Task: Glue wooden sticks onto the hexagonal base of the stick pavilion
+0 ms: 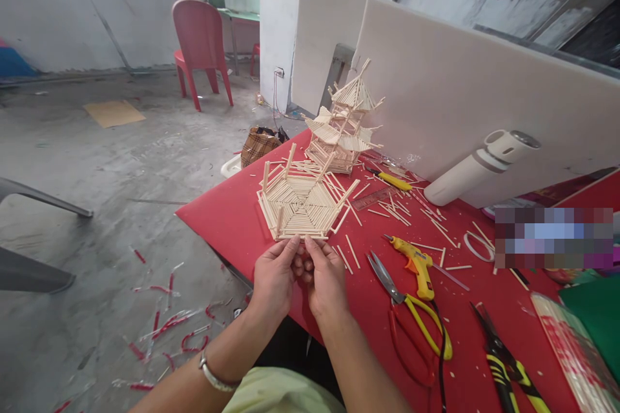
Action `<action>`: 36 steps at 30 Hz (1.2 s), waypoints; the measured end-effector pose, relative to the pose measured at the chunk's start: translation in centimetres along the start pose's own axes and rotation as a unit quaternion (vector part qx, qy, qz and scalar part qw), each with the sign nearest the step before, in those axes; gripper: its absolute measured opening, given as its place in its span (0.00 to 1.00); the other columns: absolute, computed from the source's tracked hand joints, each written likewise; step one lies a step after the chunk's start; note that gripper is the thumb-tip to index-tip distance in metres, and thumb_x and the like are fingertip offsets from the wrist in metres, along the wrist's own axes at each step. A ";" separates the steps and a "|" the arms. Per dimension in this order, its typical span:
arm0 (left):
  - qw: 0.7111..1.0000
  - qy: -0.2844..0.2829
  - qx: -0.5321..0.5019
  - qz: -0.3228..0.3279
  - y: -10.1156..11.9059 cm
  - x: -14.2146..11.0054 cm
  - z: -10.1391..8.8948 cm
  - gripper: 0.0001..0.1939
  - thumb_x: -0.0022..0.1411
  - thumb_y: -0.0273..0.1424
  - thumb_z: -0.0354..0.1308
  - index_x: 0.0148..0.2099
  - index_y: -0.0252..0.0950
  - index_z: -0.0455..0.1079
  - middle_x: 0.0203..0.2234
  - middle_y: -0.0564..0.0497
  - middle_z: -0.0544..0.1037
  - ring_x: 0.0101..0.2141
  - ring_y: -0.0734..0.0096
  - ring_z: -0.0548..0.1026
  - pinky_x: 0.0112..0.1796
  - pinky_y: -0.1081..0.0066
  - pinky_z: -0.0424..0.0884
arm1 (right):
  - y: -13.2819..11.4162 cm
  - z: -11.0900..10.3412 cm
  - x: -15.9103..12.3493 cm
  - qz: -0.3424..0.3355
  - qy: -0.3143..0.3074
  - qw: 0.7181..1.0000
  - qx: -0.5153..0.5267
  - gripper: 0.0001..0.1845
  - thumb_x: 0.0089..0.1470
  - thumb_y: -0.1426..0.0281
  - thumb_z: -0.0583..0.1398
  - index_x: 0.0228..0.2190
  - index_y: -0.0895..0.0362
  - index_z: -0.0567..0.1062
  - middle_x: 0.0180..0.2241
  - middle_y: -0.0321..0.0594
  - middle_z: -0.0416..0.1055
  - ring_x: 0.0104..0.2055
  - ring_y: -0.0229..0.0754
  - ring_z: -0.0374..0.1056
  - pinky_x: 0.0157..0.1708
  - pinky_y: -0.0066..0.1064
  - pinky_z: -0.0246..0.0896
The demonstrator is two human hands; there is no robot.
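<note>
The base [301, 204], a hexagon of pale sticks, was laid flat on the red bench [217, 206], directly ahead of both hands. Its near edge was met by the thumb tips, so the base lay just beyond the fingers and was otherwise left uncovered. The left hand [276, 271] and the right hand [325, 271] were brought close together, with thumbs and curled fingers clamped on that near edge; whether a loose stick was also pinched there could not be told. Short posts [289, 160] were set around the rim of the base.

Just behind the base, a tower [334, 135] of similar sticks was stood, its tiers roofed in the same material. To the right of the base, loose sticks [352, 251] were scattered, and a ruler [372, 199] and a yellow knife [394, 181] were placed among them. Farther right of the base, a white flask [477, 168] was seen tilted. A yellow glue gun [417, 254] and scissors [397, 297] were laid to the near right of the base, with black-and-yellow cutters [496, 345] well apart from it.
</note>
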State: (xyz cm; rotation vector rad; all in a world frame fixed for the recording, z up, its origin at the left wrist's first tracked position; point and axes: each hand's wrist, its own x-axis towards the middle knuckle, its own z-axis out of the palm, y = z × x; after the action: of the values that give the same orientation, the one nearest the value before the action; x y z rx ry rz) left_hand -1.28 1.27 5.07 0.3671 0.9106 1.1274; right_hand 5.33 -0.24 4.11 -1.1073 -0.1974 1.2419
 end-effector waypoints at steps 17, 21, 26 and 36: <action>1.000 0.002 -0.001 -0.001 0.0 -0.1 0.0 0.19 0.40 0.40 0.75 0.24 0.31 0.72 0.14 0.55 0.70 0.15 0.77 0.66 0.15 0.76 0.64 | 0.0 0.1 0.0 0.000 0.000 1.000 -0.003 0.17 0.42 0.61 0.72 0.25 0.58 0.73 0.16 0.28 0.65 0.16 0.28 0.55 0.13 0.19 0.45; 1.000 0.000 0.002 0.000 0.0 -0.1 0.1 0.19 0.41 0.40 0.75 0.24 0.31 0.73 0.14 0.55 0.70 0.15 0.77 0.66 0.15 0.76 0.64 | 0.0 0.0 0.1 0.002 0.003 1.000 -0.006 0.17 0.42 0.61 0.72 0.26 0.58 0.73 0.16 0.28 0.65 0.15 0.28 0.55 0.13 0.19 0.45; 1.000 0.004 0.001 -0.001 0.1 -0.1 0.2 0.19 0.40 0.40 0.75 0.24 0.30 0.73 0.15 0.55 0.71 0.15 0.78 0.66 0.15 0.76 0.64 | 0.0 0.0 0.0 0.002 0.006 1.000 -0.005 0.17 0.42 0.61 0.72 0.26 0.58 0.73 0.16 0.28 0.65 0.15 0.27 0.55 0.13 0.19 0.45; 1.000 0.000 0.004 0.001 0.1 -0.1 0.1 0.19 0.41 0.40 0.74 0.24 0.31 0.73 0.13 0.55 0.69 0.15 0.77 0.65 0.15 0.75 0.65 | 0.0 0.1 0.0 0.001 0.001 1.000 0.000 0.18 0.40 0.61 0.72 0.26 0.58 0.73 0.17 0.28 0.66 0.16 0.28 0.55 0.13 0.19 0.46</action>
State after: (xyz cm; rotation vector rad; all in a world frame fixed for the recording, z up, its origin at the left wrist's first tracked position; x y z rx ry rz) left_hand -1.29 1.24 5.20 0.3745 0.9152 1.1251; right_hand 5.26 -0.18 4.15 -1.1098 -0.1946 1.2432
